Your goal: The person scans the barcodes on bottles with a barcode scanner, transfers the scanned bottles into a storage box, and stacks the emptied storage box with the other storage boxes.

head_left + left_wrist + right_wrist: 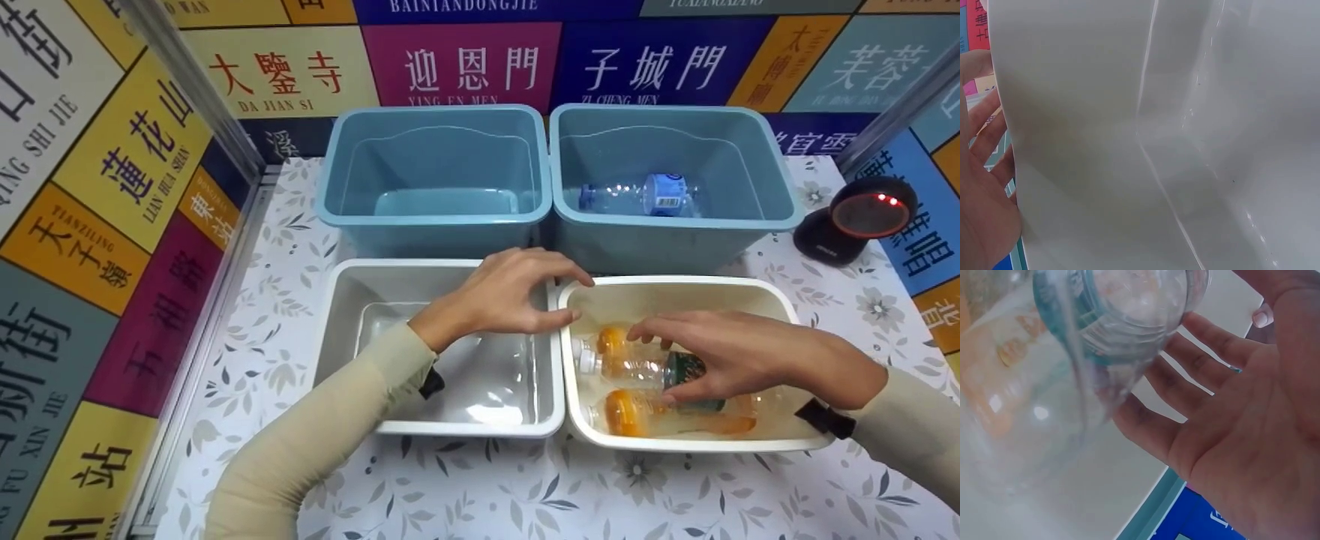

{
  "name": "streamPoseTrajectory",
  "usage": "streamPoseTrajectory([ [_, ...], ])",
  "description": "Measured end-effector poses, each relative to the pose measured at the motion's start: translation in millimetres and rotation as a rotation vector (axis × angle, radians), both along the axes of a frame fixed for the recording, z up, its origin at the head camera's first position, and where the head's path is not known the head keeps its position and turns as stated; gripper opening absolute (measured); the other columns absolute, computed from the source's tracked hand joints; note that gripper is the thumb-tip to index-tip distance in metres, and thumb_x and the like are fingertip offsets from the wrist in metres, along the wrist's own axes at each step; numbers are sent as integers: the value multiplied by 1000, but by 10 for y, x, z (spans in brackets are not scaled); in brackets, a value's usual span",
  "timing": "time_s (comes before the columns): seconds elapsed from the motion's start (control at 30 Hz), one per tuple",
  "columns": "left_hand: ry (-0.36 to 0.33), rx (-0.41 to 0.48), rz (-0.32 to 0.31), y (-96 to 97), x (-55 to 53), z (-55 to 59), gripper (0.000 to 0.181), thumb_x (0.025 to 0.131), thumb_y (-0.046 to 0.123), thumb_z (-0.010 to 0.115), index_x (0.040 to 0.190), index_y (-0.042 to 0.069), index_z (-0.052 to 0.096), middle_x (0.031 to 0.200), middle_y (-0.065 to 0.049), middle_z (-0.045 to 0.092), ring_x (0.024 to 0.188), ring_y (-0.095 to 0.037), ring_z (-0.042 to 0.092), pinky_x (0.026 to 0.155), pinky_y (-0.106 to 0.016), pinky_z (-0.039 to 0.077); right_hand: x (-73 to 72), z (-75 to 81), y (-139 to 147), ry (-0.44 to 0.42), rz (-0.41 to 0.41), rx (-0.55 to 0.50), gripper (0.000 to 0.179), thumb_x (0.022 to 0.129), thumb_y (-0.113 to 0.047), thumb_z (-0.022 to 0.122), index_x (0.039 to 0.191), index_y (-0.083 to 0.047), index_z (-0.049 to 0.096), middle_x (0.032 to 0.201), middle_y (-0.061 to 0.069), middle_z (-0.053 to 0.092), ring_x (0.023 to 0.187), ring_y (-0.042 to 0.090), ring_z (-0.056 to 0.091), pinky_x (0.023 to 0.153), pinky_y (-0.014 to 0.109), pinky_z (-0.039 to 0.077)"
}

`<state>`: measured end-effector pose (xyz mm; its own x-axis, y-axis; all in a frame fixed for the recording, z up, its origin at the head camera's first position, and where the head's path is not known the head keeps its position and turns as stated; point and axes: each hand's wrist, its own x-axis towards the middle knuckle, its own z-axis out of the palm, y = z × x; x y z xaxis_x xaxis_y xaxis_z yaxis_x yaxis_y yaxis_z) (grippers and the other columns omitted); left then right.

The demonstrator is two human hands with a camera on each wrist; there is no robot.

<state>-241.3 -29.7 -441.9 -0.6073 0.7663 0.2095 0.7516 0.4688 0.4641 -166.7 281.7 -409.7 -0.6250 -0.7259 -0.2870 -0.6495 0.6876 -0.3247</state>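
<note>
In the head view my right hand (739,356) is low over the cream bin (765,289), fingers spread over a clear bottle with a dark green label (686,371) and a white cap. Its thumb lies along the near side of that bottle. Bottles with orange parts (626,412) lie beside it. The right wrist view has the fingers (1185,377) reaching past a clear bottle (1123,309), some tips hidden behind it. My left hand (517,289) hovers at the adjoining rims, thumb and fingers apart, holding nothing; the grey-white bin (551,427) is below it.
Two blue bins (435,219) (675,223) stand behind, side by side; a bottle with a blue label (664,196) lies in the right one. A black device with red lights (832,236) stands at the far right. Printed panels (465,64) enclose the floral-patterned table (517,487).
</note>
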Motion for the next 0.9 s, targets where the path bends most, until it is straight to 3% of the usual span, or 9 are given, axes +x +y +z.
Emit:
streamPoseTrajectory([
  [0.27, 13, -8, -2, 14, -11, 15, 42, 89, 60, 57, 127, 43, 63, 126, 25, 63, 112, -1, 57, 91, -28, 45, 9, -23, -11, 7, 71, -69, 65, 84, -56, 75, 134, -20, 55, 124, -9, 63, 104, 7, 61, 90, 34, 54],
  [0.53, 3, -7, -8, 8, -11, 19, 43, 89, 61, 57, 127, 42, 64, 126, 25, 63, 112, -2, 58, 91, -29, 45, 10, -21, -26, -6, 80, -86, 62, 84, -54, 75, 132, -20, 56, 116, -12, 63, 97, 4, 60, 85, 29, 53],
  [0.9, -4, -8, -4, 0, -5, 7, 43, 89, 62, 57, 127, 42, 64, 126, 25, 64, 113, -3, 58, 91, -29, 45, -10, 16, -21, -2, 82, -92, 63, 83, -53, 77, 133, -19, 56, 117, -12, 64, 98, 3, 62, 86, 30, 54],
])
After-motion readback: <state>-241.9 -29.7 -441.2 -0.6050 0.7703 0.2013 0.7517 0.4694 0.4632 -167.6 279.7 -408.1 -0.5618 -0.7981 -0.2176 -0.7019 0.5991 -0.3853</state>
